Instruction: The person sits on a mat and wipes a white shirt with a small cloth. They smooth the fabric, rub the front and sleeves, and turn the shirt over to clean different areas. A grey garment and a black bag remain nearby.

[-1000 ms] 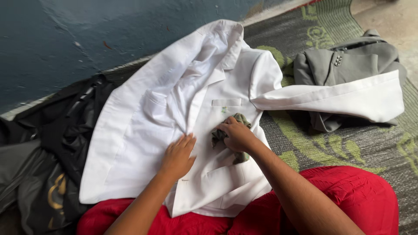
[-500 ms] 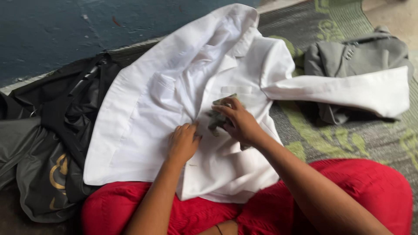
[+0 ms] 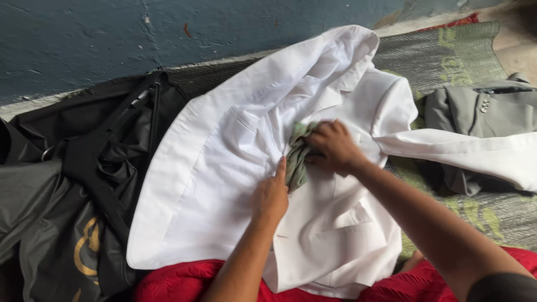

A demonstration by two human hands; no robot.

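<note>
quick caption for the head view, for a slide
Right hand presses a green cloth on a white jacket; left hand rests flat beside it.

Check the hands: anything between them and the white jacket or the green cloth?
Nothing visible. The right hand grips the green cloth and presses it onto the white jacket. The left hand lies flat on the jacket beside the cloth. The grey jacket and black bag lie off to the sides.

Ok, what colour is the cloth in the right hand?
Green cloth, gripped by the right hand; head view.
</note>
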